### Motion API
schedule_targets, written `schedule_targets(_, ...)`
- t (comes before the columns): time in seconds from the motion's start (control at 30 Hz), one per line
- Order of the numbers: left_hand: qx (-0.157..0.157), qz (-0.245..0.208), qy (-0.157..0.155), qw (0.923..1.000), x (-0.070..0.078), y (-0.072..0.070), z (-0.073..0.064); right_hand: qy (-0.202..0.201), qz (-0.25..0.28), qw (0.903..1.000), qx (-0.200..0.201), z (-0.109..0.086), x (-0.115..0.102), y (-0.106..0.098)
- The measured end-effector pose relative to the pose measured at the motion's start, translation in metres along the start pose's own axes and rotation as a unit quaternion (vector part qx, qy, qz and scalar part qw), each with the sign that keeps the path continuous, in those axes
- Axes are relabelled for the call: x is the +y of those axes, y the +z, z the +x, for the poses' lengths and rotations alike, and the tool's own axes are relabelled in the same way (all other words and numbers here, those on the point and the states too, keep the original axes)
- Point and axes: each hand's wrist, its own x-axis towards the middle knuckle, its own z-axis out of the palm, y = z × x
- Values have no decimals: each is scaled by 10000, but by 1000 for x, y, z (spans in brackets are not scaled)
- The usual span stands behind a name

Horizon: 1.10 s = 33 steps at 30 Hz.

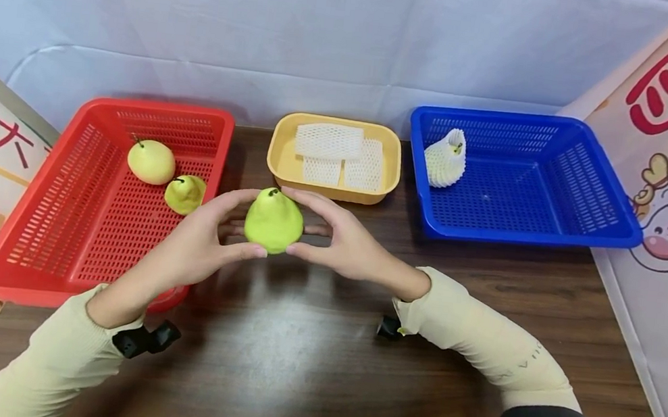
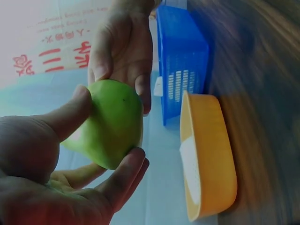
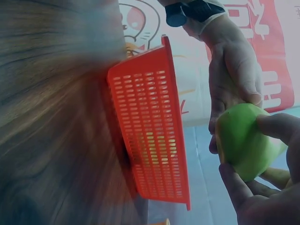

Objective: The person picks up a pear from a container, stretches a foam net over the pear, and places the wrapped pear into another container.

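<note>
Between both hands a green pear (image 1: 274,221) is held upright above the table, its dark stem on top. My left hand (image 1: 199,238) grips it from the left, thumb in front and fingers behind. From the other side my right hand (image 1: 345,240) grips it the same way. In the left wrist view the pear (image 2: 112,124) shows its smooth underside between the thumbs and fingers. The right wrist view has the pear (image 3: 246,140) pinched by the fingertips of both hands.
At left, a red basket (image 1: 109,103) holds two yellow-green pears (image 1: 151,162). A yellow tray (image 1: 396,167) with several white foam net sleeves (image 1: 329,141) stands behind the hands. At right, a blue basket (image 1: 526,239) contains a pear in a foam net (image 1: 444,162). The wooden table (image 1: 293,367) lies below.
</note>
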Motion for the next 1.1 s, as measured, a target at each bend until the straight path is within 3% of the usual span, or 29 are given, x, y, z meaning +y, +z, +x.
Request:
schedule_targets(0.37,316,58,162,9994,-6,35,8,133,-349,9993,28,-18,11,-14)
schedule_targets(0.7,455,-439,-25,9980,-17,70,19,596,-882,9943,31,-36,28,-26)
schedule_targets(1.1,322,-182,-486,9981,-25,109,29,910,-1388,9860,-179,-54,48,-33)
